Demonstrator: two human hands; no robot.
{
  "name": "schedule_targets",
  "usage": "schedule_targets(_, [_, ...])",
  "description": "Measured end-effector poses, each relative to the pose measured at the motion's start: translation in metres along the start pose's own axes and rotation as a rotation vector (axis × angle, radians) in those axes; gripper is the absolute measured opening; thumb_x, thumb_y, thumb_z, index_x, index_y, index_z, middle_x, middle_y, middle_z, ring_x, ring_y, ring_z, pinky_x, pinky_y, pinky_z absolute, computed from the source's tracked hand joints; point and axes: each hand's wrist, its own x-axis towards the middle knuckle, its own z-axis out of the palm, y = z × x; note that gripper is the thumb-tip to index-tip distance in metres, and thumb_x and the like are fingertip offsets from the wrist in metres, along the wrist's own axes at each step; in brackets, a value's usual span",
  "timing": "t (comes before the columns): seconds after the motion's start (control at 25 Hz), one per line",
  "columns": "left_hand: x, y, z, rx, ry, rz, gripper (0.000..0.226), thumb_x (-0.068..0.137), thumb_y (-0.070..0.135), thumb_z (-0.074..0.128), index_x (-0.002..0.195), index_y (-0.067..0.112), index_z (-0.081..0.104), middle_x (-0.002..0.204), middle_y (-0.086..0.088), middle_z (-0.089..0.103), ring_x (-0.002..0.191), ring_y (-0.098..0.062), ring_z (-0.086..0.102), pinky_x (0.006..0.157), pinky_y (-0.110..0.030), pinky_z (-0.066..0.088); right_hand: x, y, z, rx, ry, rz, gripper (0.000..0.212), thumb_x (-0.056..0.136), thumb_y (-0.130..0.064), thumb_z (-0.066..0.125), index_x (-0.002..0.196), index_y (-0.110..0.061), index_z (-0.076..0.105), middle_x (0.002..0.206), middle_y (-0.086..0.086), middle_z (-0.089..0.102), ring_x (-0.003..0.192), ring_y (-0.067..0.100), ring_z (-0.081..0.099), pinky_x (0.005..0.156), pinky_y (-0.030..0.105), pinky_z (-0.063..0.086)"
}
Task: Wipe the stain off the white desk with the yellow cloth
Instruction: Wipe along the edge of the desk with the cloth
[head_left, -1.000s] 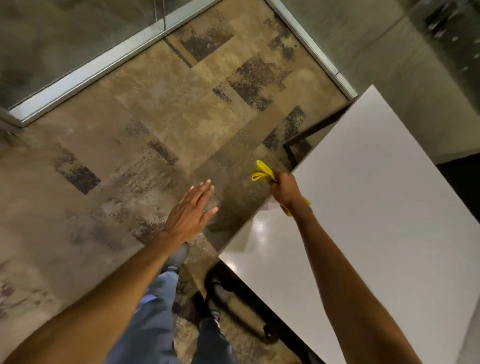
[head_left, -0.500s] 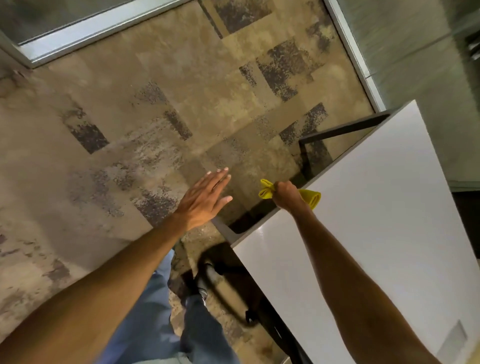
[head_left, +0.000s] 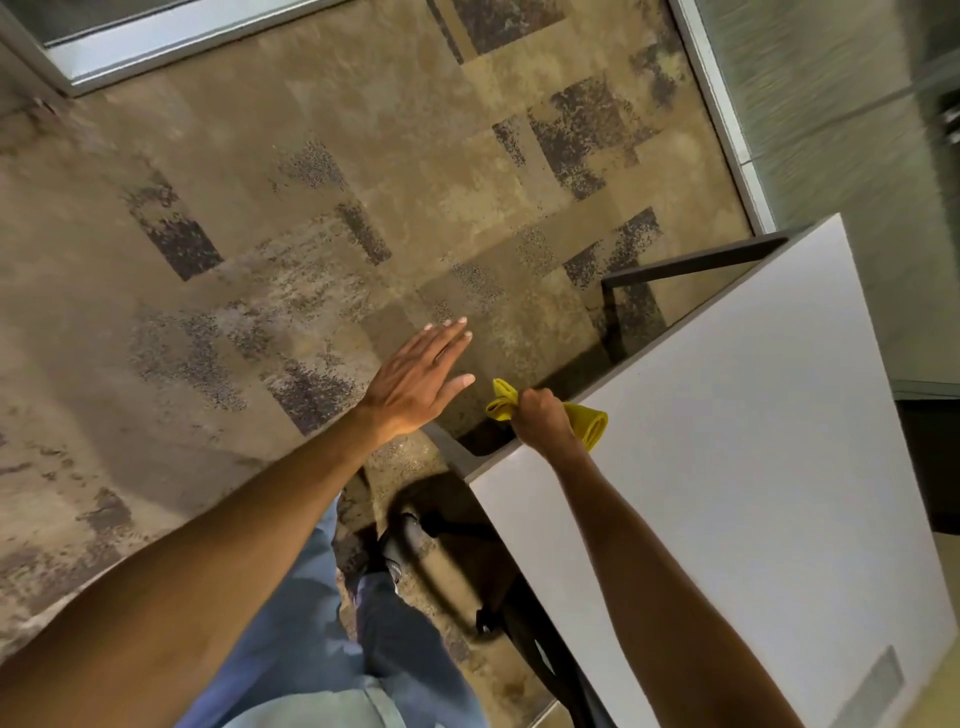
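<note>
The white desk (head_left: 737, 431) fills the right side of the head view, its near corner pointing left. My right hand (head_left: 540, 421) is closed around the yellow cloth (head_left: 589, 423) right at the desk's left edge; one bunched end of the cloth sticks out past the edge over the floor, the other end lies on the desktop. My left hand (head_left: 415, 384) hovers flat, fingers extended, over the floor just left of the desk corner, holding nothing. No stain shows on the visible desktop.
Patterned brown carpet (head_left: 311, 234) covers the floor. A dark desk frame (head_left: 691, 267) runs under the desk's far side. Glass partitions with metal rails (head_left: 727, 130) border the back and right. My legs in blue trousers (head_left: 311, 623) and a dark chair base (head_left: 447, 571) are below.
The view has swung, so the desk sits further right. My right hand with the cloth stays at the desk's left edge; my left hand has drifted closer to it.
</note>
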Motion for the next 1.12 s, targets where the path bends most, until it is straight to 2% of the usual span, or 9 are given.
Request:
schedule_targets(0.12, [-0.004, -0.002, -0.002, 0.015, -0.002, -0.03, 0.077, 0.104, 0.06, 0.007, 0.16, 0.01, 0.024, 0.17, -0.01, 0.018, 0.155, -0.025, 0.023, 0.128, -0.043, 0.018, -0.016, -0.019, 0.013, -0.05, -0.001, -0.072, 0.018, 0.068, -0.009, 0.079, 0.069, 0.0, 0.063, 0.069, 0.017, 0.068, 0.058, 0.03, 0.067, 0.05, 0.029, 0.052])
schedule_targets(0.16, [-0.006, -0.002, -0.003, 0.019, 0.0, -0.037, 0.077, 0.104, 0.06, 0.008, 0.16, 0.01, 0.023, 0.17, -0.01, 0.017, 0.156, -0.024, 0.022, 0.128, -0.043, 0.017, -0.022, -0.024, 0.018, -0.154, 0.009, -0.122, 0.018, 0.07, -0.012, 0.078, 0.072, -0.001, 0.064, 0.072, 0.015, 0.069, 0.061, 0.027, 0.066, 0.052, 0.027, 0.051])
schedule_targets(0.2, [-0.007, -0.002, -0.003, 0.023, 0.002, -0.041, 0.076, 0.104, 0.06, 0.009, 0.16, 0.01, 0.023, 0.17, -0.01, 0.017, 0.156, -0.024, 0.022, 0.128, -0.043, 0.017, -0.027, -0.032, 0.024, -0.186, -0.007, -0.169, 0.014, 0.082, -0.013, 0.067, 0.086, 0.0, 0.064, 0.087, 0.017, 0.069, 0.076, 0.029, 0.067, 0.065, 0.031, 0.053])
schedule_targets(0.24, [-0.009, -0.001, -0.003, 0.03, 0.006, -0.045, 0.076, 0.104, 0.059, 0.009, 0.16, 0.01, 0.023, 0.17, -0.01, 0.017, 0.156, -0.024, 0.023, 0.128, -0.043, 0.017, -0.034, -0.039, 0.03, -0.188, -0.021, -0.168, 0.018, 0.092, -0.013, 0.053, 0.1, 0.001, 0.06, 0.103, 0.019, 0.066, 0.092, 0.032, 0.064, 0.077, 0.036, 0.05])
schedule_targets(0.32, [-0.011, 0.002, -0.003, 0.044, 0.012, -0.046, 0.077, 0.104, 0.059, 0.009, 0.16, 0.009, 0.024, 0.17, -0.011, 0.018, 0.155, -0.025, 0.024, 0.128, -0.043, 0.018, -0.043, -0.05, 0.042, -0.138, -0.04, -0.149, 0.024, 0.096, -0.011, 0.043, 0.109, 0.003, 0.057, 0.113, 0.021, 0.062, 0.103, 0.036, 0.06, 0.085, 0.042, 0.047])
schedule_targets(0.6, [-0.032, 0.015, 0.008, 0.022, 0.018, -0.065, 0.079, 0.103, 0.061, 0.006, 0.16, 0.009, 0.023, 0.17, -0.011, 0.017, 0.156, -0.025, 0.02, 0.128, -0.045, 0.019, -0.07, -0.073, 0.065, -0.002, 0.019, -0.146, 0.02, 0.088, 0.002, 0.043, 0.098, 0.004, 0.06, 0.1, 0.022, 0.068, 0.087, 0.036, 0.067, 0.07, 0.041, 0.054])
schedule_targets(0.84, [-0.055, 0.026, 0.025, 0.011, 0.038, -0.114, 0.076, 0.104, 0.059, 0.011, 0.16, 0.009, 0.026, 0.17, -0.011, 0.02, 0.156, -0.025, 0.021, 0.128, -0.043, 0.016, -0.084, -0.068, 0.087, -0.097, 0.113, -0.303, 0.028, 0.089, 0.001, 0.039, 0.112, 0.007, 0.053, 0.105, 0.028, 0.063, 0.094, 0.042, 0.061, 0.083, 0.048, 0.048])
schedule_targets(1.0, [-0.069, 0.029, 0.028, -0.008, 0.069, -0.137, 0.083, 0.102, 0.062, 0.002, 0.159, 0.008, 0.029, 0.169, -0.013, 0.022, 0.155, -0.027, 0.024, 0.128, -0.043, 0.017, -0.086, -0.063, 0.091, -0.194, 0.163, -0.388, 0.025, 0.089, -0.006, 0.047, 0.11, 0.002, 0.057, 0.1, 0.021, 0.07, 0.09, 0.034, 0.068, 0.087, 0.04, 0.051])
schedule_targets(1.12, [-0.079, 0.033, 0.029, -0.022, 0.109, -0.16, 0.085, 0.101, 0.062, -0.002, 0.158, 0.007, 0.03, 0.168, -0.013, 0.024, 0.155, -0.027, 0.024, 0.128, -0.044, 0.018, -0.097, -0.056, 0.1, -0.404, 0.187, -0.476, 0.025, 0.08, -0.009, 0.06, 0.103, -0.001, 0.064, 0.088, 0.015, 0.074, 0.082, 0.026, 0.071, 0.095, 0.032, 0.049])
